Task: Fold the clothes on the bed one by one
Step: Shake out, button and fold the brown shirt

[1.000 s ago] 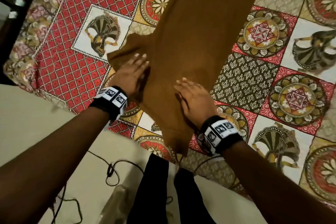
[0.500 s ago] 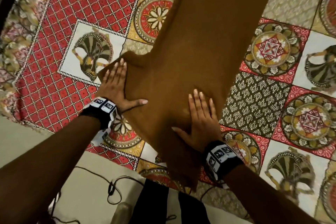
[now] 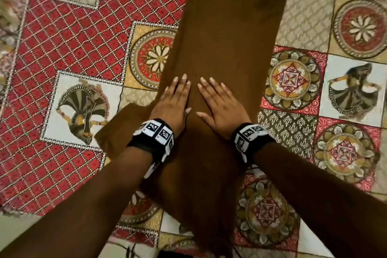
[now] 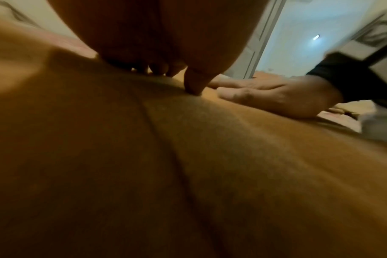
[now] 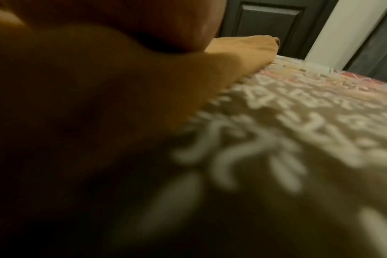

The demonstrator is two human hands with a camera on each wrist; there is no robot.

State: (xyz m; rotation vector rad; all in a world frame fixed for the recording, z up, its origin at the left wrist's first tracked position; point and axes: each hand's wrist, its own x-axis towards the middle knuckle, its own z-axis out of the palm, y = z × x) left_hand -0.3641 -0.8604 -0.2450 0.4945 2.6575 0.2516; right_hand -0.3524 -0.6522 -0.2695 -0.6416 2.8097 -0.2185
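Both palms flat, fingers straight and together, pressing down on the brown garment point(image 3: 222, 44); nothing pinched or gripped. Left hand point(image 3: 172, 100) laid on the garment's left half, right hand point(image 3: 222, 104) just beside it on the middle, thumbs turned toward each other with a narrow strip of cloth between. In the left wrist view, fingertips point(image 4: 194, 83) touching the cloth, the right hand point(image 4: 276, 97) lying flat beyond them. Brown garment spread as a long narrow band on the patterned bedspread point(image 3: 79, 33), running from the near edge of the bed away to a squared far end. A short flap of the same cloth point(image 3: 123, 128) sticking out to the left of the garment, under the left wrist. Black-and-white marker bands point(image 3: 156, 133) on both wrists. In the right wrist view, blurred cloth against the bedspread point(image 5: 298, 131), a dark door point(image 5: 270, 26) beyond the garment's far end.
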